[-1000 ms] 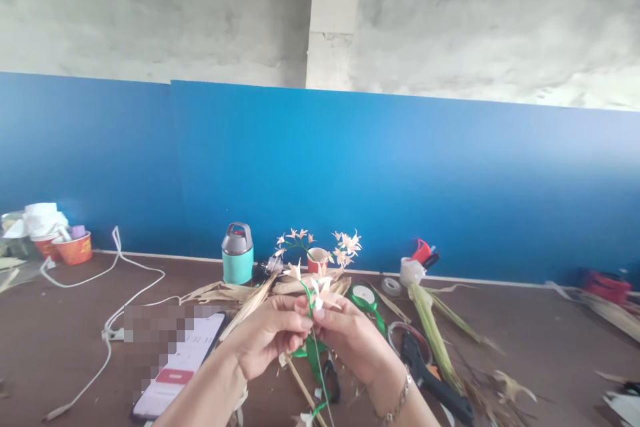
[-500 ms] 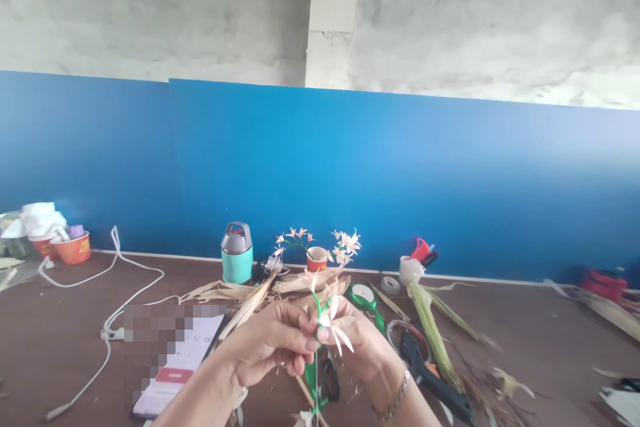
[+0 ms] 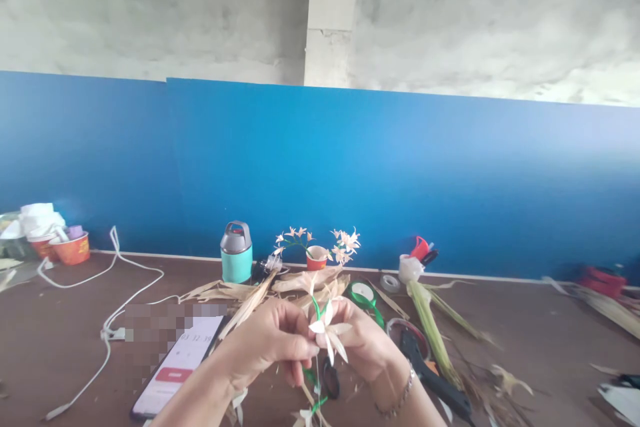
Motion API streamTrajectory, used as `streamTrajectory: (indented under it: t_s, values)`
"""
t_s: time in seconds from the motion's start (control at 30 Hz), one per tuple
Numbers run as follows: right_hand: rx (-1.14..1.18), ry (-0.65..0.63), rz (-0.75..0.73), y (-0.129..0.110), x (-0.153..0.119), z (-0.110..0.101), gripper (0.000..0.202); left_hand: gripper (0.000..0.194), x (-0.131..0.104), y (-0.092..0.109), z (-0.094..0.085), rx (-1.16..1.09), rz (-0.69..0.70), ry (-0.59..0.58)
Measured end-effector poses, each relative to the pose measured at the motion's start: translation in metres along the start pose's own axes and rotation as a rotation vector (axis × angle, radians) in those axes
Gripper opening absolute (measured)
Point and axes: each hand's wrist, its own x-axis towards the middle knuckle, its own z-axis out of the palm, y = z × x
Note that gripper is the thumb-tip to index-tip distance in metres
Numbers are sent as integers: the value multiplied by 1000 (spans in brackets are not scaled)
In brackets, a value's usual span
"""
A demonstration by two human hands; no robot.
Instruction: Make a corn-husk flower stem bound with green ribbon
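A handmade flower stem (image 3: 330,332), with pale husk petals and a green-wrapped stalk, is pinched between my two hands at the lower middle. My left hand (image 3: 287,340) closes thumb and fingers on the stalk from the left. From the right, my right hand (image 3: 353,333) grips it just behind the large white bloom, which hides some of its fingertips. Below hangs a thin pale strand, and another white flower (image 3: 304,417) with green wrapping shows at the bottom edge. Dark-handled scissors (image 3: 331,379) lie under my hands, partly hidden.
Dried husks (image 3: 300,280) and a green ribbon roll (image 3: 364,293) lie beyond my hands. A red cup (image 3: 317,258) holds finished flower sprays. A black glue gun (image 3: 435,380) and green stalks (image 3: 433,333) are at right, a phone (image 3: 175,373) at left, a teal flask (image 3: 237,257) behind.
The white bloom has turned to face me more and sits slightly further left. My fingers have shifted a little around the stalk, and less green strip hangs below.
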Motion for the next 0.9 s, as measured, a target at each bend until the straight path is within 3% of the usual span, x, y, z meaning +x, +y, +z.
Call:
streamTrajectory:
  t_s: [0.23, 0.43, 0.57, 0.73, 0.8, 0.9]
  values:
    - [-27, -35, 15, -6, -2, 4, 21, 9, 0, 2, 0, -36, -10, -80]
    - [-20, -82, 7, -6, -3, 3, 26, 7, 0, 3, 1, 5, -12, -30]
    - [-47, 107, -11, -1, 3, -5, 18, 7, 1, 3, 0, 147, 37, 109]
    - [-212, 387, -2, 8, 11, -13, 16, 19, 10, -5, 4, 457, 133, 377]
    - [-247, 425, 2, 10, 12, -15, 15, 20, 13, -8, 7, 462, 129, 430]
    - [-241, 392, 20, 12, 13, -18, 13, 16, 15, -7, 10, 346, 80, 394]
